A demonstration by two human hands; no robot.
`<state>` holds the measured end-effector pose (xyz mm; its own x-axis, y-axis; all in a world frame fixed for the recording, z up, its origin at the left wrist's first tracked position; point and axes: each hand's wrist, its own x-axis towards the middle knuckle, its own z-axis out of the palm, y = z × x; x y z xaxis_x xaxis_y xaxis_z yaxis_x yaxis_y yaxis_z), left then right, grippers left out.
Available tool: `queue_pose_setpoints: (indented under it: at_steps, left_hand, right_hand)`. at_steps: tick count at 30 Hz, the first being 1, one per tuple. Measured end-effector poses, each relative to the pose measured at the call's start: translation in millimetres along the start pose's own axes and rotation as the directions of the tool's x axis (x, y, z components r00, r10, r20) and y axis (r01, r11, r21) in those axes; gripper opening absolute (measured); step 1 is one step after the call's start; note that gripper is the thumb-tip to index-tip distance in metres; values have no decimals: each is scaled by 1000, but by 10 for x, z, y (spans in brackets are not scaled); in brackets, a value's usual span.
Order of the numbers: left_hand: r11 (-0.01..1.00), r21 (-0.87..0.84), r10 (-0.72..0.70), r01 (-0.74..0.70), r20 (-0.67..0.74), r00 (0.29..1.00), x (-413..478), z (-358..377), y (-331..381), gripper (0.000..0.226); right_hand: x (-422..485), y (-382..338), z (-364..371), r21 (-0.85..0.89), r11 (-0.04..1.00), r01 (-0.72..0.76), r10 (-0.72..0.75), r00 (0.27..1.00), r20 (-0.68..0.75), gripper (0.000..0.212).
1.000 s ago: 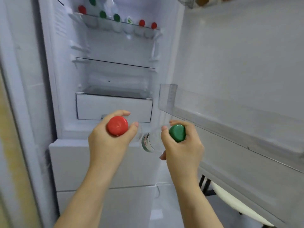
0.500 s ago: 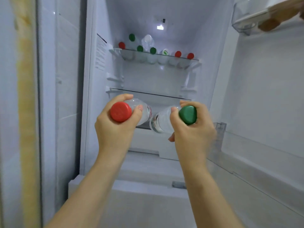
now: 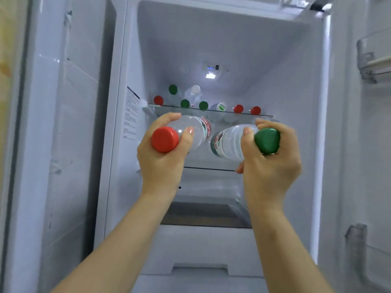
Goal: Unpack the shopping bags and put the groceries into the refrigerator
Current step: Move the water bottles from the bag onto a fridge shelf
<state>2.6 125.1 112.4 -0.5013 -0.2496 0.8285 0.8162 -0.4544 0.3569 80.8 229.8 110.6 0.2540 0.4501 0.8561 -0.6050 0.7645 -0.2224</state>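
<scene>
Both up in front of the open refrigerator (image 3: pixel 232 49): the left hand (image 3: pixel 163 157) curls around the red-capped bottle (image 3: pixel 190 132), and the right hand (image 3: pixel 268 166) curls around the green-capped bottle (image 3: pixel 230 142). Each bottle lies sideways, caps toward the camera, far ends nearly meeting between the hands. Just beyond the knuckles, a glass shelf (image 3: pixel 262 115) carries a row of bottles (image 3: pixel 185 103).

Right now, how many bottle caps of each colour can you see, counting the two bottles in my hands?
Red caps: 4
Green caps: 4
White caps: 2
Total: 10
</scene>
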Motion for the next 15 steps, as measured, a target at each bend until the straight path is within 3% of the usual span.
queue_pose_setpoints:
  at_steps: [7, 15]
  left_hand:
    - [994, -70, 85, -83, 35, 996, 484, 283, -270, 21]
    - [986, -92, 139, -140, -16, 990, 973, 784, -581, 19]
  right_hand:
    - [313, 348, 374, -14, 983, 182, -183, 981, -58, 14]
    - [791, 866, 721, 22, 954, 298, -292, 945, -148, 18]
